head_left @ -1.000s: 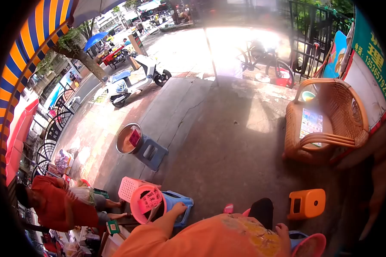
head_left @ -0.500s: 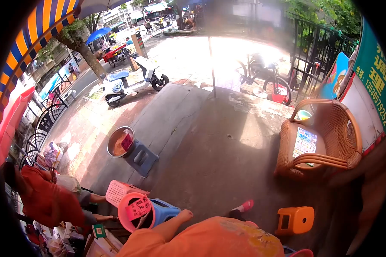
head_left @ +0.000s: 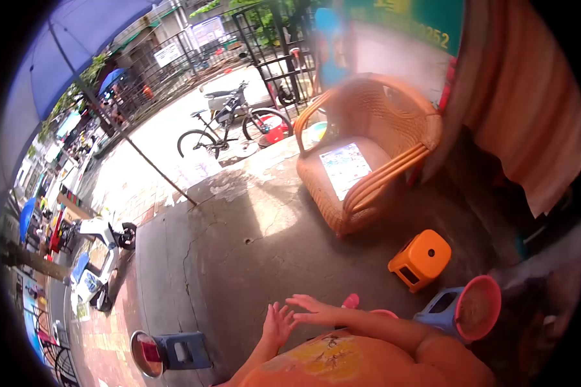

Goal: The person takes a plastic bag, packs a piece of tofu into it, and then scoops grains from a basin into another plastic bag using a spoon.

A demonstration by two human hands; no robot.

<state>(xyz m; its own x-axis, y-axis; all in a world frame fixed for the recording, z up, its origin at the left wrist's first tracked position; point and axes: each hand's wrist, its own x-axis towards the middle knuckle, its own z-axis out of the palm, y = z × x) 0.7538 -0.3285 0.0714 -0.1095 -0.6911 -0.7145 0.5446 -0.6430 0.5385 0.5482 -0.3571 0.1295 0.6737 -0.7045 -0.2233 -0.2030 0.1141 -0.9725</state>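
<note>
My left hand (head_left: 278,326) is raised in front of my orange shirt (head_left: 329,361), palm partly turned up and fingers apart. Close beside it, my right hand (head_left: 314,312) reaches across from the right with its fingers stretched out. Both hands hold nothing; I cannot tell whether their fingertips touch. Just past the right hand, a pink slipper (head_left: 350,301) shows on the ground. To the right of my right arm, a pink basin (head_left: 479,308) with brownish contents sits on a blue stool (head_left: 440,306).
An orange stool (head_left: 421,260) stands ahead to the right, near a wicker armchair (head_left: 368,187) with a printed sheet (head_left: 345,169) on its seat. At lower left, a metal bowl (head_left: 146,355) rests on a grey-blue stool (head_left: 186,351). A thin pole (head_left: 152,165) and a bicycle (head_left: 226,122) are farther off.
My view has turned right, bringing the armchair and orange stool toward the middle. Both hands now show together before my shirt; earlier only one showed, near the blue stool at left.
</note>
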